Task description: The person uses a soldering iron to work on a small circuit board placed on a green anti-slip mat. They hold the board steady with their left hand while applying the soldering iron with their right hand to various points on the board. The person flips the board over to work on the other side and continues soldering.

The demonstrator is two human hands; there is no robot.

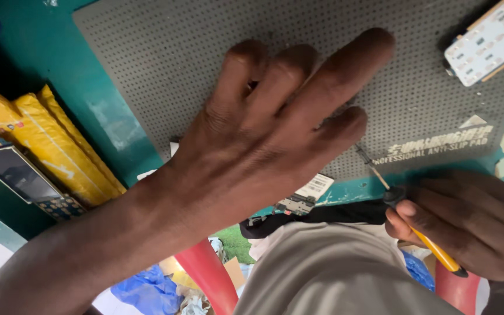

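Left hand [263,134]: spread flat, fingers extended and loose, pressed down over the grey dotted mat [164,52] near its near edge; it closes on nothing visible, and whatever lies under the palm is hidden. Right hand [468,224]: closed around a yellow-handled screwdriver [406,219], pinched between thumb and fingers just off the near right corner of the mat. Screwdriver: long axis diagonal, thin metal shaft pointing up and left toward the fingers of the left hand, yellow handle trailing down and right; the tip appears to meet the mat beside the little finger, though the exact contact is hard to make out. Mat: lies on a teal bench [42,52], its far edge cut off by the frame. White keypad-like part [488,41]: far right corner of the mat, partly cut off. Yellow padded envelopes [48,146] and a dark phone screen [16,172]: left side of the bench. Small circuit board [296,204]: half hidden at the near edge beneath the wrist.
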